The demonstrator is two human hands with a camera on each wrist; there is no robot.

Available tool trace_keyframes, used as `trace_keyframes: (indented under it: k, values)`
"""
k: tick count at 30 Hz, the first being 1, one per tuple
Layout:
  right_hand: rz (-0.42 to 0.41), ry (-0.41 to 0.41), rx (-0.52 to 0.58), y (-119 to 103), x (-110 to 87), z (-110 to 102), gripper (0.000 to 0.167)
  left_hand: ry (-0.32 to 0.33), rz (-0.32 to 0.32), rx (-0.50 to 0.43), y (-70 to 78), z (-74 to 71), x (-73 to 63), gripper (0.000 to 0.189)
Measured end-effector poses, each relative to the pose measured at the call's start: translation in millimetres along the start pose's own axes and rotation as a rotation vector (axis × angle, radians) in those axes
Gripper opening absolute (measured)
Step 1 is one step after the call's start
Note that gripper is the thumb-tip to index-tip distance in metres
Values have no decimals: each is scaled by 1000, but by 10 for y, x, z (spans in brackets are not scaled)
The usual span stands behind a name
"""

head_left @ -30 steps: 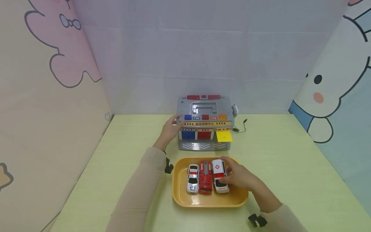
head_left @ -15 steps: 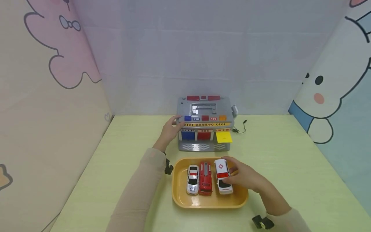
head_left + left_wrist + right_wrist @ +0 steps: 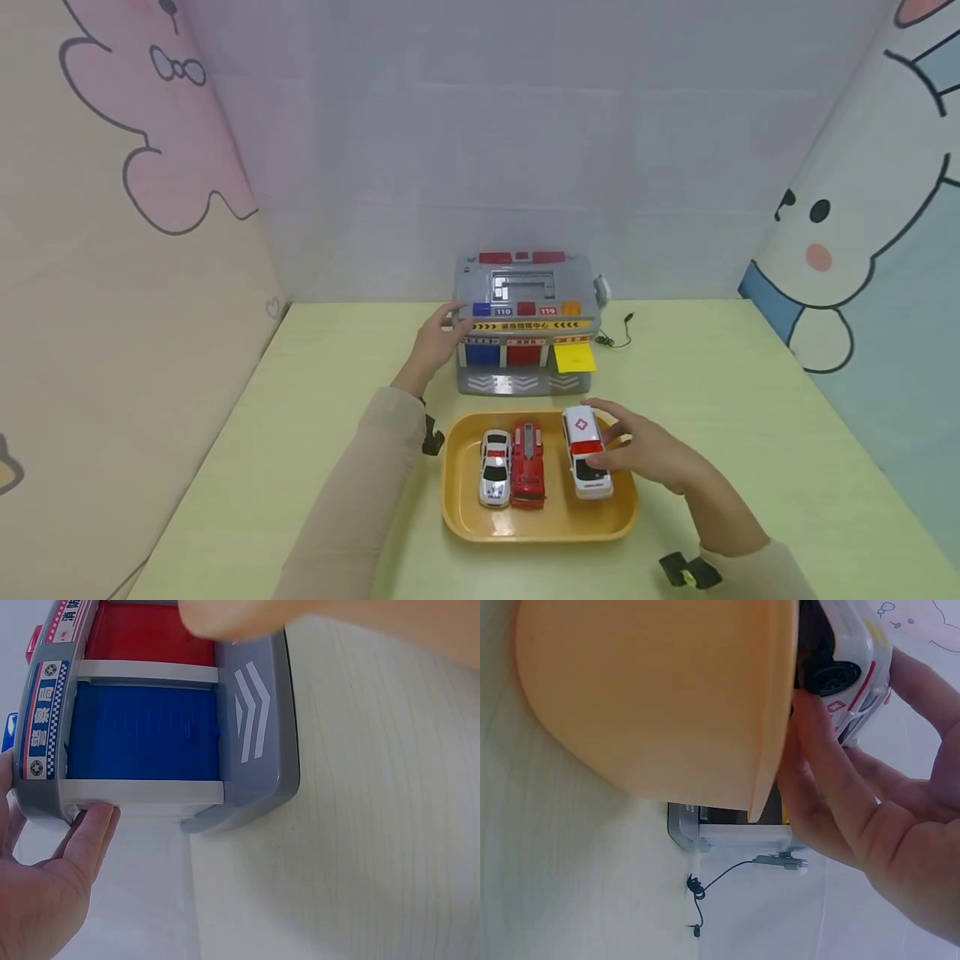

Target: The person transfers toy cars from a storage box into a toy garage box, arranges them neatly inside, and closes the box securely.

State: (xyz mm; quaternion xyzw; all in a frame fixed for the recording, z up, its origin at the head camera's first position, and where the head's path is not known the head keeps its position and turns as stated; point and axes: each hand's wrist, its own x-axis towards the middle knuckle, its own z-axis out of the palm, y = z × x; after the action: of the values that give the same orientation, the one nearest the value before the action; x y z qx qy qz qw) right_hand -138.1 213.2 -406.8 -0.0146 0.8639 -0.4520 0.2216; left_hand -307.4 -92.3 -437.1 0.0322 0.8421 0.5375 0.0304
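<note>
My right hand (image 3: 654,454) grips a white toy ambulance (image 3: 581,435) with a red stripe, thumb on one side and fingers on the other. In the right wrist view the ambulance (image 3: 855,656) stands up past the rim of the orange tray (image 3: 667,697). A white toy police car (image 3: 495,473) and a red toy fire truck (image 3: 528,479) lie side by side in the tray. My left hand (image 3: 433,348) holds the left edge of a grey toy emergency station (image 3: 525,384), its fingers against the side in the left wrist view.
The station has a blue door (image 3: 142,731), a red door (image 3: 142,634) and a raised yellow flap (image 3: 574,358). To its right a thin black cable (image 3: 617,340) lies on the pale green table (image 3: 750,433). A white curtain (image 3: 420,150) hangs behind.
My right hand has lifted the ambulance slightly and moved it right, away from the fire truck, which leaves a gap between them. My left hand stays on the station.
</note>
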Motion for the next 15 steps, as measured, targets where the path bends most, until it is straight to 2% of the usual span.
trace_keyframes:
  k: [5,15]
  values:
    - [-34,-23,52,10,-33,-102,82,0,4,10,-3,-12,-13,54]
    - [-25,-16,116,28,-71,-230,82,8,15,13,-13,-4,-46,53]
